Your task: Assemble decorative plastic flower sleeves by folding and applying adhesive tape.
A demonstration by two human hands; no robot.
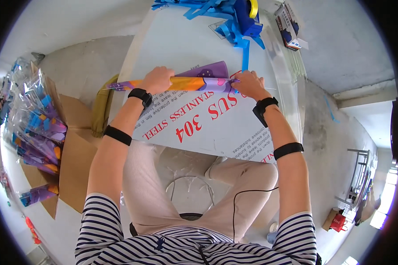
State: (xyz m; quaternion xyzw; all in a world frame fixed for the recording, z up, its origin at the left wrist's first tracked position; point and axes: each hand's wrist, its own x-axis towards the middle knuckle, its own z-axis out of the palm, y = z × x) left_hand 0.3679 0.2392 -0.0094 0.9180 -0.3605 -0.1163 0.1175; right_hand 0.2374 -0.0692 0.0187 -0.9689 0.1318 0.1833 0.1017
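A rolled purple and orange printed plastic sheet [188, 83] lies crosswise over the table in front of me, with a purple flap spreading out behind it. My left hand [158, 80] is closed round the roll near its left end. At the right end my right hand [249, 84] is closed on the same roll, its fingertips partly hidden. A blue strip [245, 56] runs from the tape dispenser [248, 20] at the far side down to my right hand. Whether the strip sticks to the sheet cannot be made out.
The table top [194, 119] is covered in white film with red print. Blue strips [203, 9] are heaped at its far edge. At left, a cardboard box [77, 163] holds several clear-wrapped purple packages [35, 128]. A small carton [288, 26] sits at the far right.
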